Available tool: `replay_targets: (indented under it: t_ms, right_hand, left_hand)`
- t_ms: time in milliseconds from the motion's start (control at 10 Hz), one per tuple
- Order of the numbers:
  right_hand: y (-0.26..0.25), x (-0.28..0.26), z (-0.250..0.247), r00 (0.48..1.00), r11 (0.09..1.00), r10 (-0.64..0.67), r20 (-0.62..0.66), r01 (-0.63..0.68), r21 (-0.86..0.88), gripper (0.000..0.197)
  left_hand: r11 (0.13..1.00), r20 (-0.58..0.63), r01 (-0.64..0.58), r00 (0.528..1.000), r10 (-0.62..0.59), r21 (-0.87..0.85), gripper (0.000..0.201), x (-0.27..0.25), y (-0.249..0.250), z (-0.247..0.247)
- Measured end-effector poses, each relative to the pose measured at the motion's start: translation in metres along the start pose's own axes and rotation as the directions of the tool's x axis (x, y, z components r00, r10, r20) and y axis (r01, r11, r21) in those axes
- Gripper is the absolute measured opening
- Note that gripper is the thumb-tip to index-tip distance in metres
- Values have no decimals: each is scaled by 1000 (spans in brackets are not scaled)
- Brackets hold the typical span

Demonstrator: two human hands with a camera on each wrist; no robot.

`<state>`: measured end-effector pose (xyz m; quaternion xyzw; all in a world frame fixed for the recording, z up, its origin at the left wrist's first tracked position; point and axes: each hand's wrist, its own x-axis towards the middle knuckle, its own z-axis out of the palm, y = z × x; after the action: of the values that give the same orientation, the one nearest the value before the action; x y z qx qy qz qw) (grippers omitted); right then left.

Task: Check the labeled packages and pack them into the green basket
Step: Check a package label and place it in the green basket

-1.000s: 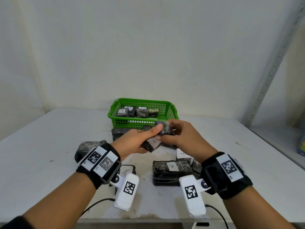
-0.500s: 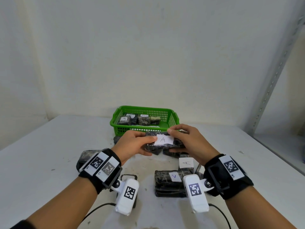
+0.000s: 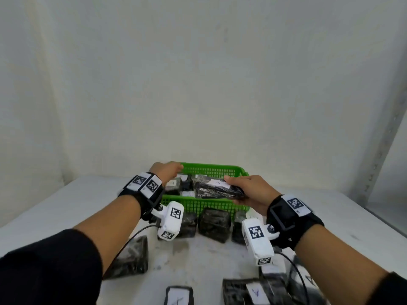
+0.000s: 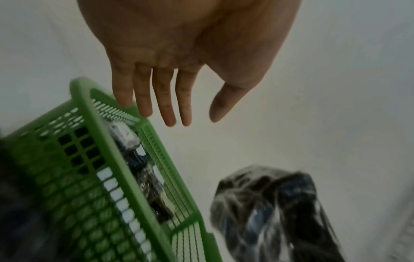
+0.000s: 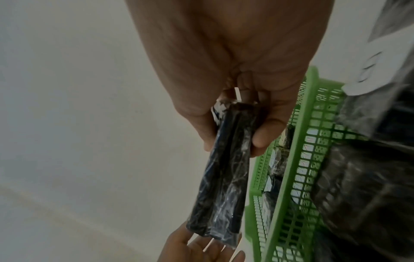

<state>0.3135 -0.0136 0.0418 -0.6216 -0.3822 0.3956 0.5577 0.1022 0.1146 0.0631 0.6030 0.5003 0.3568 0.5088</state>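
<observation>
My right hand (image 3: 244,190) grips a dark plastic-wrapped package (image 3: 217,189) with a white label, holding it above the green basket (image 3: 211,205). In the right wrist view the thumb and fingers pinch one end of this package (image 5: 224,177). My left hand (image 3: 169,170) is over the basket's far left corner with straight fingers, holding nothing. In the left wrist view its fingers (image 4: 156,99) hover above the basket rim (image 4: 94,113), with the held package (image 4: 268,203) to the right. Several labeled packages (image 3: 174,186) lie inside the basket.
Dark packages (image 3: 214,224) stand on the white table (image 3: 66,205) just in front of the basket. More labeled packages (image 3: 255,292) lie near the table's front edge, and one (image 3: 132,258) lies under my left forearm. A metal shelf upright (image 3: 383,137) is on the right.
Both hands have moved forward to the basket. My left hand let go of the package and opened over the far left corner; my right hand alone now carries it above the basket.
</observation>
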Motion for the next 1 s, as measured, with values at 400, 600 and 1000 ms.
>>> replay_targets:
  t_ms: [400,600,1000]
  right_hand:
    - [-7,146,19,981,948,187,53,-166,-270,21]
    - [-3,189,34,947,877,315,67,-264,-401,21]
    - [-2,211,47,958,624,280,61,-133,-770,37]
  left_hand:
    - [802,-37,85,996,-79,592,40,147,-7,-7]
    - [481,123,-29,979,-165,876,41,175,-13,1]
    - [22,228,-227,960,-161,974,38,235,-45,-5]
